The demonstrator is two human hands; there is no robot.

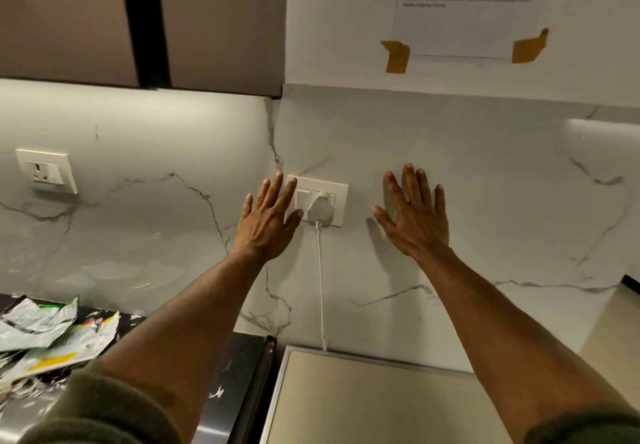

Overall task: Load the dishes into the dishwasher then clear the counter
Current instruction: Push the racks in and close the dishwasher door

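Two splayed empty hands, left hand (266, 224), right hand (415, 218), dark counter (242, 371) under crumpled wrappers (52, 333)

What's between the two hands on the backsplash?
Head view: a switch-and-socket plate with a white plug in it, cord hanging down. The left hand overlaps the plate's left edge; from the plate to the right hand the marble is bare.

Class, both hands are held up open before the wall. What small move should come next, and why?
Probably lower the left hand toward the crumpled wrappers on the dark counter, lower left. Both it and the right hand are open and empty, no dishes are in view, and the wrappers lie on the left hand's side.
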